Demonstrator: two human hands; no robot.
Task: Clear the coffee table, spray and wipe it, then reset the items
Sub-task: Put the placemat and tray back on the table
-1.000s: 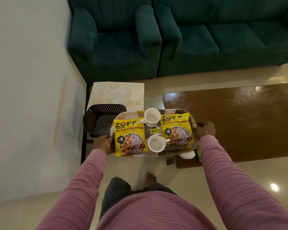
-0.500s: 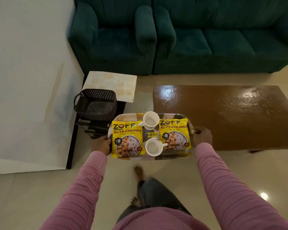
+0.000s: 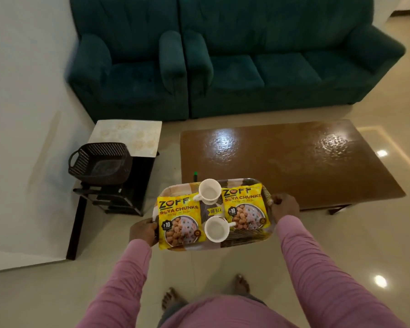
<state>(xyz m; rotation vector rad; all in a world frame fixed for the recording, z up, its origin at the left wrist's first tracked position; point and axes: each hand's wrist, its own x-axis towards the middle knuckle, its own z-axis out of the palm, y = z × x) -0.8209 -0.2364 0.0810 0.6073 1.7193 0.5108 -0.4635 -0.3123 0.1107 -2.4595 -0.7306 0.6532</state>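
I carry a patterned tray [image 3: 244, 241] in the air, level, just in front of the near left corner of the brown coffee table [image 3: 294, 162]. My left hand [image 3: 143, 230] grips its left edge and my right hand [image 3: 284, 205] grips its right edge. Two yellow soya chunks packets lie on it, one on the left [image 3: 179, 223] and one on the right [image 3: 244, 205]. Two white cups stand between them, one at the back [image 3: 208, 192] and one at the front [image 3: 216, 229]. The tabletop is glossy and wet-looking.
A black woven basket [image 3: 100, 162] sits on a low black stand beside a pale patterned side table [image 3: 128, 136]. A dark bottle with a green cap [image 3: 195, 176] pokes up behind the tray. A teal armchair [image 3: 128, 74] and a teal sofa [image 3: 282, 67] stand behind the table.
I have stepped back and to the right with the tray. The tray now hangs nearer the coffee table's corner, and more of the table and sofa is in view.
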